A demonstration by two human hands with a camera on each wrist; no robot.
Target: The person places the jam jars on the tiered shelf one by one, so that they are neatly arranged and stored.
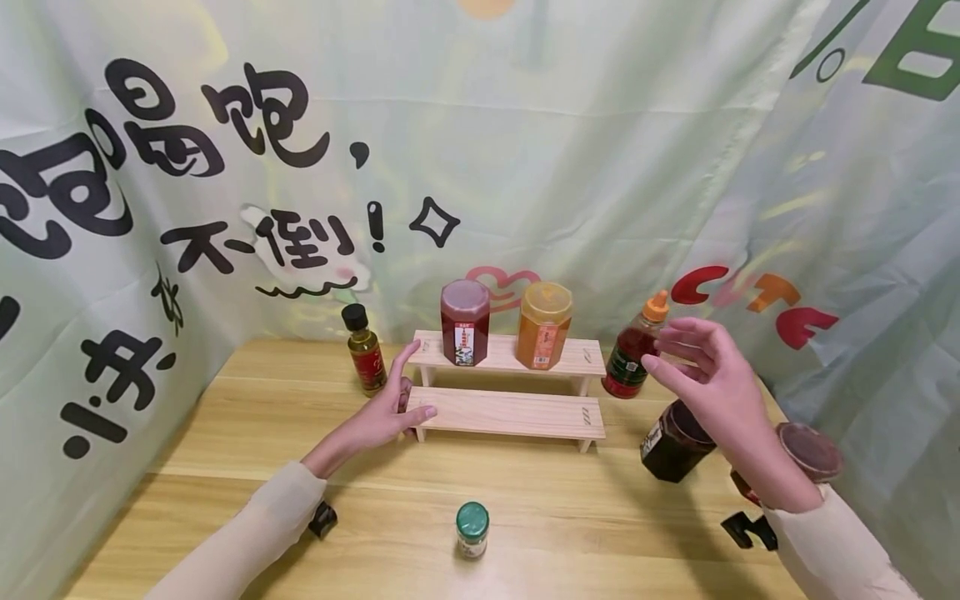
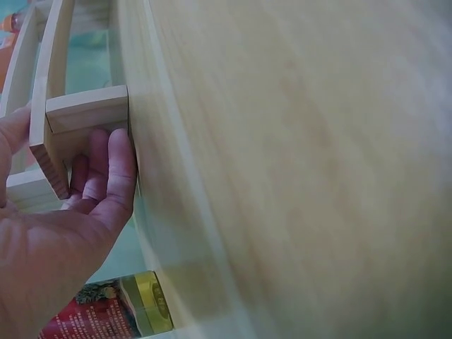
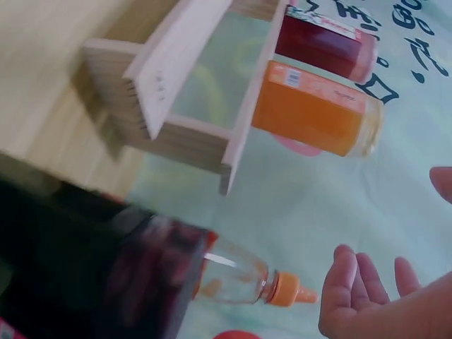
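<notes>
A two-step wooden shelf (image 1: 510, 413) stands on the table. My left hand (image 1: 382, 414) grips the left end of its lower step; in the left wrist view, fingers (image 2: 121, 166) curl under the board with the thumb on the other side. A dark red jar (image 1: 465, 325) and an orange-yellow jar (image 1: 545, 327) stand on the upper step. My right hand (image 1: 708, 375) is raised in the air with nothing in it, fingers loosely bent. Close by it is a red sauce bottle (image 1: 628, 358) with an orange nozzle cap, partly hidden; the right wrist view shows the hand apart from the nozzle (image 3: 293, 289).
Left of the shelf stands a dark-capped bottle (image 1: 365, 354) with a red label. A small green-lidded jar (image 1: 472, 529) is at the front. To the right are a dark jar (image 1: 675, 442) and another lidded jar (image 1: 810, 452), partly behind my forearm. Printed cloth (image 1: 600, 167) hangs behind the table.
</notes>
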